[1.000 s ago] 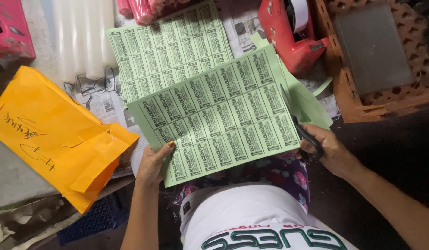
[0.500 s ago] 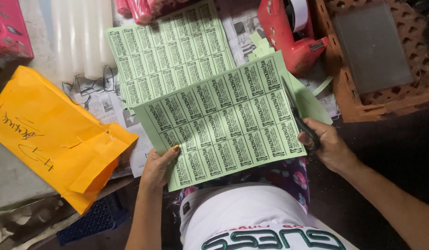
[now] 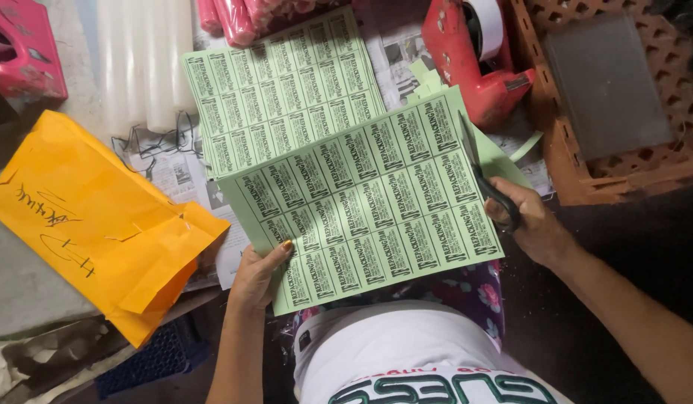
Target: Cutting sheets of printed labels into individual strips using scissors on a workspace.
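Scissors with black handles (image 3: 490,187) sit clamped in the right hand (image 3: 532,224), fingers through the loops, the blades laid along the right edge of a pale green paper sheet printed with rows of small labels (image 3: 365,200). The left hand (image 3: 258,277) pinches that sheet's lower left corner, thumb on top, holding it tilted above the lap. Two such sheets are in view: the second green label sheet (image 3: 283,86) lies flat further out, its lower edge tucked under the held one. One orange paper envelope (image 3: 92,221) lies well to the left, apart from both hands. One red tape dispenser (image 3: 477,56) stands just beyond the scissor tips, beside one brown lattice crate (image 3: 563,161) at the right. White candles (image 3: 140,63) lie side by side at the far left; their number I cannot tell. Newspaper (image 3: 170,176) shows between the sheets and the envelope.
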